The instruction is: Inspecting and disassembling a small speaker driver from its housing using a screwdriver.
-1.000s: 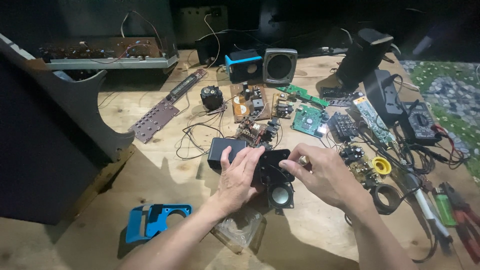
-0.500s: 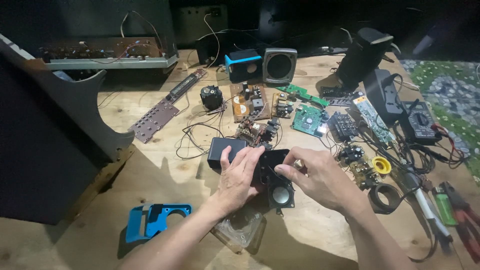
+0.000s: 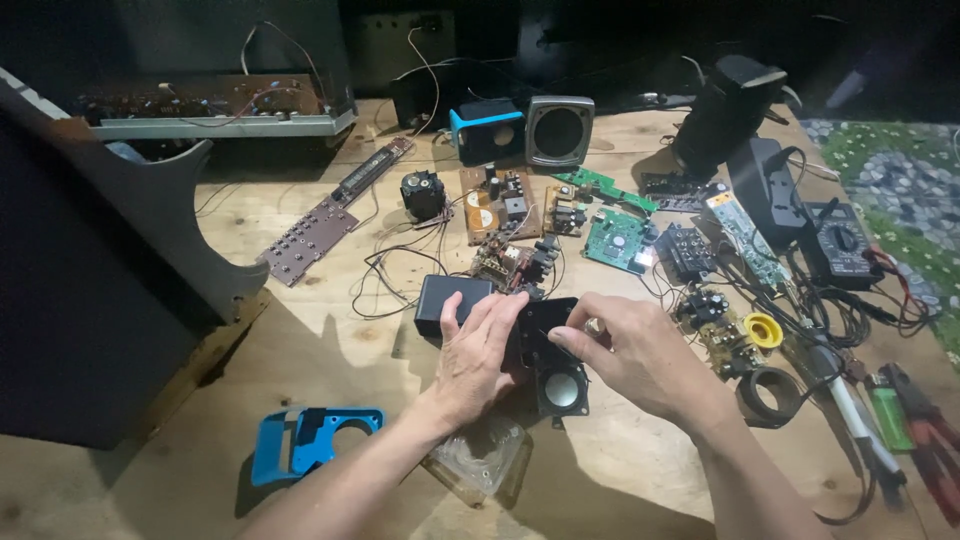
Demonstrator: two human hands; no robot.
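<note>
Both hands have barely shifted since a moment ago: left hand (image 3: 478,352) lies flat, fingers spread, on the black speaker module (image 3: 553,362), while right hand (image 3: 638,357) pinches its top edge. That module sits just right of the black box (image 3: 447,299) on the wooden table (image 3: 300,330).

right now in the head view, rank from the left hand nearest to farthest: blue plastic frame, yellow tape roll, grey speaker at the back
From the left hand:
1. Blue plastic frame, near left.
2. Yellow tape roll, to the right.
3. Grey speaker, far back.
</note>
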